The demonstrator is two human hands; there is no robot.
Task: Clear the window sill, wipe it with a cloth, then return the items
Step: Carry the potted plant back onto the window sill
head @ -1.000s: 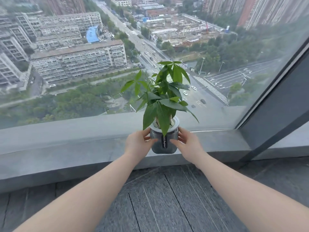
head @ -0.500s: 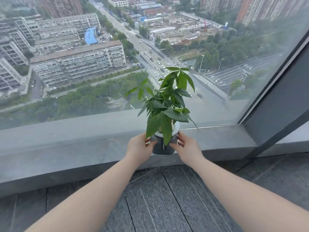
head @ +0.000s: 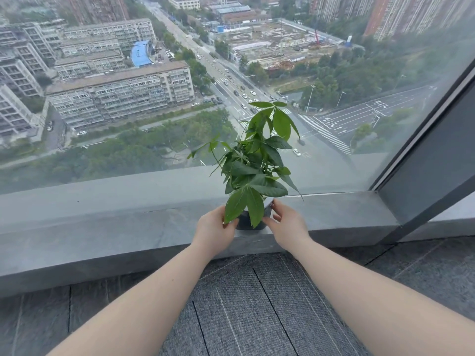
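Observation:
A small potted plant [head: 257,173] with broad green leaves stands in a dark grey pot [head: 243,222] on the grey window sill [head: 102,227], near its front edge and right of centre. My left hand [head: 214,231] clasps the pot's left side, thumb under a hanging leaf. From the other side my right hand [head: 288,227] presses its fingertips against the pot's right wall and rim. Leaves hide most of the pot. No cloth is in view.
A large glass pane [head: 154,98] rises straight behind the sill, looking over a city. A dark slanted window frame [head: 424,176] closes off the sill at the right. Grey carpet tiles [head: 257,304] cover the floor below.
The pot was held just in front of the sill edge; both hands have carried it forward and set it down on the sill. The hands stay on it.

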